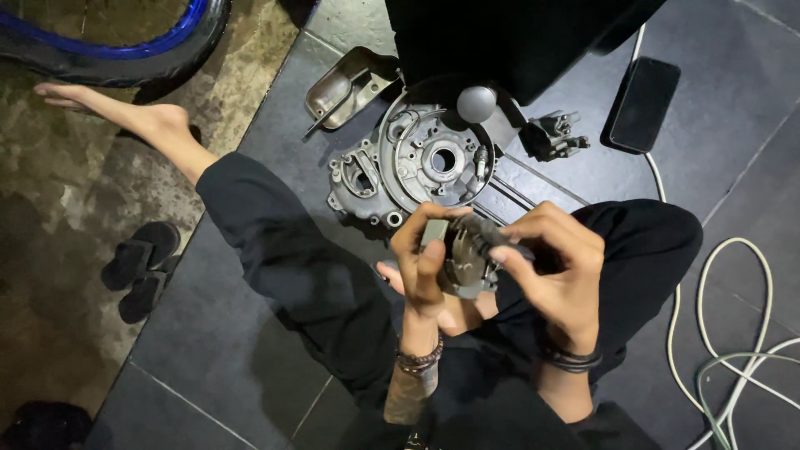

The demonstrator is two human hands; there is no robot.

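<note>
Head view, looking straight down at a person seated on a dark tiled floor (208, 350), legs in black trousers spread to either side. Both hands meet at chest height over the lap, holding one round metal engine part (467, 258) between them, close to the eyes, as it seems, for a careful look. The left hand (423, 258) wraps the part's left edge, fingers closed around it and thumb across the front, which steadies it. The right hand (554, 271) closes on the part's right side, fingertips pinching something small and dark there; what exactly cannot be made out.

Just beyond the hands, one grey engine case (417, 167) lies flat on the floor with its open face up, near enough to reach. One metal cover (346, 87) lies tilted at the case's upper left, and one small dark metal piece (554, 135) sits to its right.

Further right, one black phone (643, 102) lies face down, apart from the greasy parts. White and green cables (733, 333) loop along the right edge.

On the left, one bare foot (125, 112) stretches onto rough concrete. Two black sandals (142, 267) lie side by side near it, and one tyre with a blue rim (125, 46) curves across the top left corner.
</note>
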